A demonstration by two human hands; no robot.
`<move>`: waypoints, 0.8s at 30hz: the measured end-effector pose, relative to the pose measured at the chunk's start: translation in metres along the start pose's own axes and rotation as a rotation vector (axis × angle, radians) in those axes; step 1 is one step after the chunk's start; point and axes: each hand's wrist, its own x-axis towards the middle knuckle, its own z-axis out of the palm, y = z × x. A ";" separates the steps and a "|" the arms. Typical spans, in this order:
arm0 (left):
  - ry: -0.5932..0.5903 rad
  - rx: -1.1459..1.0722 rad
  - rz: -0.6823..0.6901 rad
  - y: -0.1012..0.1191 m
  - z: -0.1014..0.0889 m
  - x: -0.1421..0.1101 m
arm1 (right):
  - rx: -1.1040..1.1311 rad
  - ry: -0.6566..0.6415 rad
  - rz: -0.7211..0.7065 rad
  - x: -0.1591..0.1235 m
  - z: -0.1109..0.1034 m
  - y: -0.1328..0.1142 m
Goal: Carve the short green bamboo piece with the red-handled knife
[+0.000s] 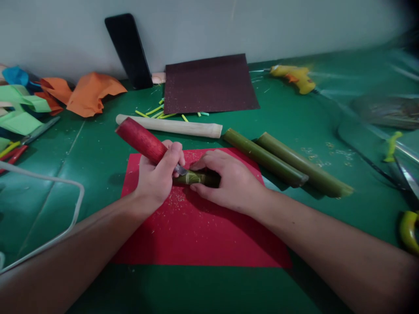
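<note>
My left hand (156,176) is wrapped round a knife (142,140) with a thick red handle. Its short metal blade touches a green bamboo piece (196,178) near a pale ring on its skin. From the other side, my right hand (225,176) grips the same bamboo piece, thumb below and fingers above, and hides its right end. Both hands work over a red sheet (196,235) sprinkled with fine shavings. Two more green bamboo pieces (266,158) lie behind my right hand, and a peeled pale bamboo stick (176,127) lies beyond the knife.
A black phone (129,52) leans on the wall beside a dark brown sheet (209,85). Orange paper (93,93) and red-handled pliers (16,155) lie left. Rightward are a yellow glue gun (293,77), a clear plastic bag (386,111) and scissors with yellow handles (409,231).
</note>
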 end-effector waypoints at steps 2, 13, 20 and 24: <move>0.001 0.001 -0.001 0.001 0.001 -0.001 | 0.009 0.004 -0.002 0.000 0.001 0.000; 0.013 0.035 0.014 -0.001 0.002 -0.003 | -0.056 0.062 0.005 -0.005 0.002 -0.009; -0.134 0.246 0.141 0.003 -0.005 -0.006 | -0.111 0.061 0.073 -0.007 0.000 -0.008; -0.219 0.456 0.176 0.008 -0.013 -0.005 | -0.144 0.054 0.099 -0.007 0.000 -0.007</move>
